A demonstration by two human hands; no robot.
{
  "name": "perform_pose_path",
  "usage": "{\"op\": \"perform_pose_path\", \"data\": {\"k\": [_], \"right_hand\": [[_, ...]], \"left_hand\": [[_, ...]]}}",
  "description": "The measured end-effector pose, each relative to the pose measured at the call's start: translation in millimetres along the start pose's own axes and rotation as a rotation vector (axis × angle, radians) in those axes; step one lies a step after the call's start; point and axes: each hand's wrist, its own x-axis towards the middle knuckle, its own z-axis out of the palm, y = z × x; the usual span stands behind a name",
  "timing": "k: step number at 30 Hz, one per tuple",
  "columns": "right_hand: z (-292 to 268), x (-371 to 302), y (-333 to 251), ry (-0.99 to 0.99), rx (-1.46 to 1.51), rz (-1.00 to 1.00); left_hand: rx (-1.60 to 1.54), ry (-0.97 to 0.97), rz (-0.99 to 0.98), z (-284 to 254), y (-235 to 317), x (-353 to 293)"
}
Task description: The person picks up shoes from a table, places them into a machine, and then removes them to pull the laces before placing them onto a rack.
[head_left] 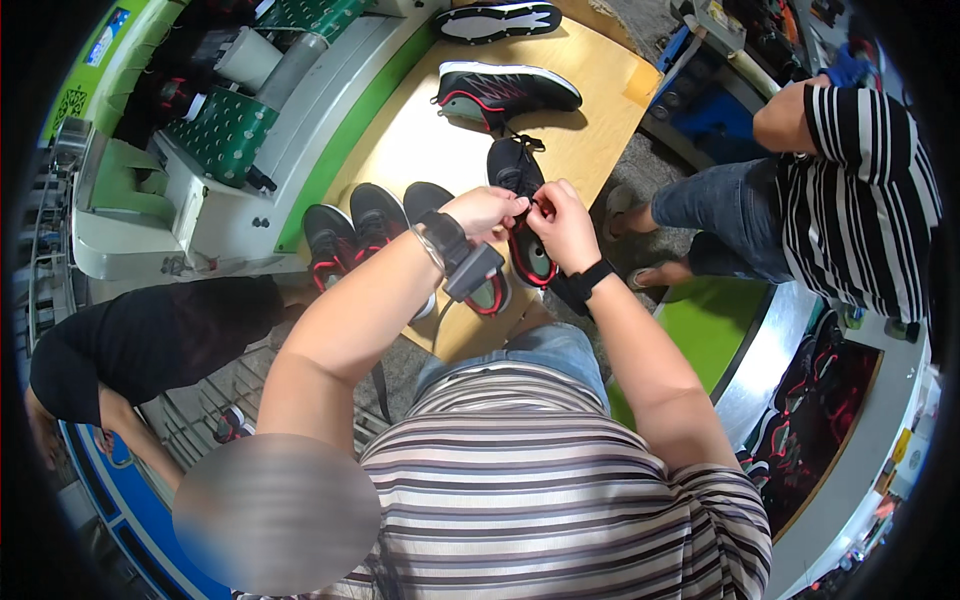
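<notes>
A black sneaker [510,165] with a red-edged collar lies on the wooden table [380,150], its toe away from me. Over its lacing my left hand [484,213] is closed in a pinch on the dark shoelace. My right hand [566,230] pinches the lace too, its fingertips close to the left ones. The thin lace is mostly hidden between the fingers. A loose black lace end [527,142] lies across the toe. Left of my hands, several like sneakers [376,212] stand in a row, partly covered by my left forearm.
Farther back, one sneaker lies on its side [508,90] and another shows its sole [497,22]. A machine with a green perforated belt [220,140] borders the table's left. One co-worker [150,340] bends at left; another [860,190] stands at right, near a shoe-filled bin [800,440].
</notes>
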Motion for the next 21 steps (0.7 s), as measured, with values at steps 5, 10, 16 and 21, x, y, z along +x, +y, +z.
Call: {"op": "perform_pose_path", "data": {"k": [5, 10, 16, 21], "right_hand": [[-10, -25, -18, 0.052, 0.28, 0.108], [-20, -20, -13, -0.107, 0.256, 0.265], [-78, -17, 5, -0.185, -0.055, 0.302], [-10, -39, -12, -0.097, -0.277, -0.09]], "left_hand": [[-0.242, -0.036, 0.043, -1, -23, -4], [0.425, 0.222, 0.341, 16, -12, -30], [0.519, 0.813, 0.783, -33, -25, -119], [0.064, 0.662, 0.614, -19, -102, -112]]}}
